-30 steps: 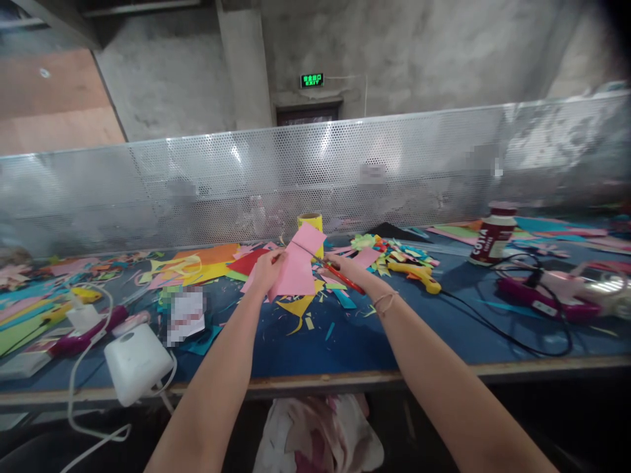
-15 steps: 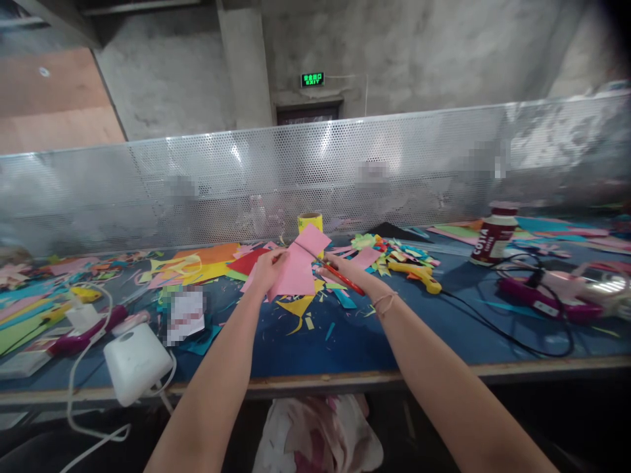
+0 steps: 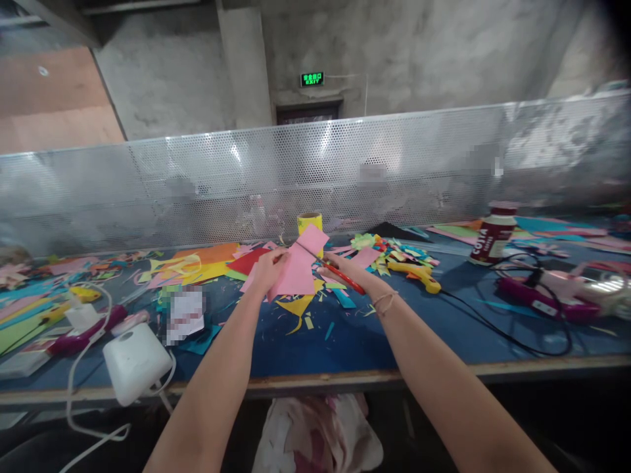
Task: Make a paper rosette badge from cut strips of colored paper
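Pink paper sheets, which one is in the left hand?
The centre sheet, with red-handled scissors across it; other pink pieces lie on the table.

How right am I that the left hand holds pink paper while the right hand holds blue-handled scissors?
Not quite: the scissors have red handles, not blue, as the head view shows. The left hand does hold pink paper, and the right hand holds the scissors.
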Tool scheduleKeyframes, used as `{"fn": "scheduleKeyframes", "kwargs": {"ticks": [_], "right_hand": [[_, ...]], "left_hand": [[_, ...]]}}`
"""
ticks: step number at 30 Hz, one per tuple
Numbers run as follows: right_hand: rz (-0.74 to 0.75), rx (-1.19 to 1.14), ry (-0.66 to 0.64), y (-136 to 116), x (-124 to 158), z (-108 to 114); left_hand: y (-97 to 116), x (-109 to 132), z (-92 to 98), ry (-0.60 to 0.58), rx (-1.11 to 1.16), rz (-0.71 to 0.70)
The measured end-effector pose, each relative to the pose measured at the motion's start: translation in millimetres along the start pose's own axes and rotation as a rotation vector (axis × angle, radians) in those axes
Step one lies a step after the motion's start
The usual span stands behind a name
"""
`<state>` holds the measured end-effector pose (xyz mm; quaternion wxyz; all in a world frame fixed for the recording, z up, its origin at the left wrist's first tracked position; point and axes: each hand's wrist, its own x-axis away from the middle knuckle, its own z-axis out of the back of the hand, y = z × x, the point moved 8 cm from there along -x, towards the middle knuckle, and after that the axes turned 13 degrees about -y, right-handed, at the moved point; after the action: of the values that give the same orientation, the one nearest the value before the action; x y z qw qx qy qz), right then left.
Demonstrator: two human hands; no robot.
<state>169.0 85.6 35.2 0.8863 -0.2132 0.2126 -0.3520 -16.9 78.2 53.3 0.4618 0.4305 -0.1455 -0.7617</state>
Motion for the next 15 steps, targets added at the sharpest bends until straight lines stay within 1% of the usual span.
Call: {"fn": "scheduleKeyframes", "kwargs": {"ticks": [5, 11, 15], "right_hand": [[-0.002, -0.012, 0.008, -6, 2, 0], [-0.019, 0.058, 0.093, 2, -4, 2], [0.0, -0.011, 0.064, 9, -7, -2]], "left_hand": [[1, 0, -6.0, -0.039, -0.026, 0.006], [2, 0, -6.1, -0.035, -0.037, 0.02], [1, -1, -6.5, -0.04, -0.043, 0.021]]}}
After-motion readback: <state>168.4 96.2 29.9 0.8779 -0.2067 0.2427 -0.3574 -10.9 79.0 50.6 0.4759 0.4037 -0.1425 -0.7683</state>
